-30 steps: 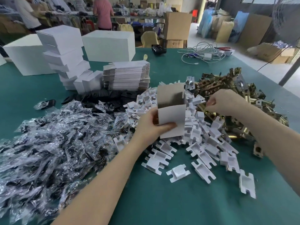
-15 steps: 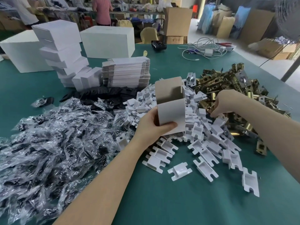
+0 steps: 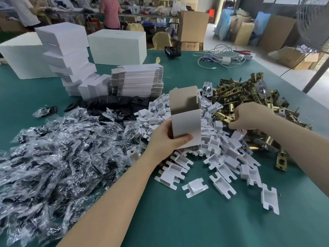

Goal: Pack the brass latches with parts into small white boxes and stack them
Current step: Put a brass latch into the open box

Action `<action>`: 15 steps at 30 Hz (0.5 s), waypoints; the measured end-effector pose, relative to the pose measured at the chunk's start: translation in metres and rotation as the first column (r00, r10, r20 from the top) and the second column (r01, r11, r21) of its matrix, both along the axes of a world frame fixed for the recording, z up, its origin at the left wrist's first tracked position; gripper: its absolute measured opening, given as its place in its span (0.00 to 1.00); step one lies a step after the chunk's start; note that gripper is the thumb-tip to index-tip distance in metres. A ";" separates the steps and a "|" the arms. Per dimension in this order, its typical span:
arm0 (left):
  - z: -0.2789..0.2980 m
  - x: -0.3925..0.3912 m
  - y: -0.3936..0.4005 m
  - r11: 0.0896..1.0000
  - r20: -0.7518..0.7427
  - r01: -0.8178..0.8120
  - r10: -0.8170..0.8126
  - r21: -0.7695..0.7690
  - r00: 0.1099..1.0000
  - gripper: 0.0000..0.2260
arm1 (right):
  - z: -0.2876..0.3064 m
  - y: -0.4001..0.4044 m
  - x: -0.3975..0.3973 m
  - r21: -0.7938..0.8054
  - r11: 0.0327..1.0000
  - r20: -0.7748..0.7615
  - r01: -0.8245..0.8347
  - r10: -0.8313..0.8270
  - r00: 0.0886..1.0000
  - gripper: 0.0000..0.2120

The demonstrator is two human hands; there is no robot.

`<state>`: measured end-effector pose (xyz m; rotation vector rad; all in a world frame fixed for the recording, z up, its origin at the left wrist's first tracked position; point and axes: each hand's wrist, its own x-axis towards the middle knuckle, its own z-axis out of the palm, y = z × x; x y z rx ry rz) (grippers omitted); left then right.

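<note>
Green table (image 3: 195,220): small white box (image 3: 186,129) upright, mouth up, seemingly empty.

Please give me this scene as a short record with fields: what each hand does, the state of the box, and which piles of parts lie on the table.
left hand: grips the small white box, held upright above the white inserts
box state: top flaps open, inside looks empty
right hand: fingers curled down into the brass latches; grip hidden
centre pile: white plastic inserts
left pile: clear bags of dark parts
behind: flat box blanks, stacked white boxes
surface: green table
</note>
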<state>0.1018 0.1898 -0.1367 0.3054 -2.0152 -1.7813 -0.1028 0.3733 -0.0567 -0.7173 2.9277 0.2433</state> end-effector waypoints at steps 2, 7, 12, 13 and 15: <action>0.000 0.001 0.000 1.000 0.003 -0.001 0.001 -0.005 1.000 0.22 | 0.004 0.003 -0.005 -0.077 0.996 -0.010 -0.046 0.046 0.999 0.18; 0.000 0.000 -0.001 1.000 0.018 0.005 -0.005 -0.002 1.000 0.22 | 0.018 0.010 -0.012 -0.477 0.876 0.182 0.073 0.017 0.983 0.09; -0.001 -0.001 -0.001 1.000 0.022 -0.007 0.007 0.002 1.000 0.22 | 0.017 0.004 -0.008 -0.611 0.736 0.374 0.290 -0.054 0.926 0.09; -0.001 -0.001 -0.001 1.000 0.022 -0.009 0.009 0.002 1.000 0.22 | 0.016 0.002 -0.007 -0.632 0.697 0.409 0.338 -0.070 0.910 0.10; -0.001 -0.001 0.000 1.000 0.021 -0.011 0.011 -0.005 1.000 0.22 | 0.015 -0.001 -0.006 -0.684 0.599 0.457 0.417 -0.094 0.884 0.12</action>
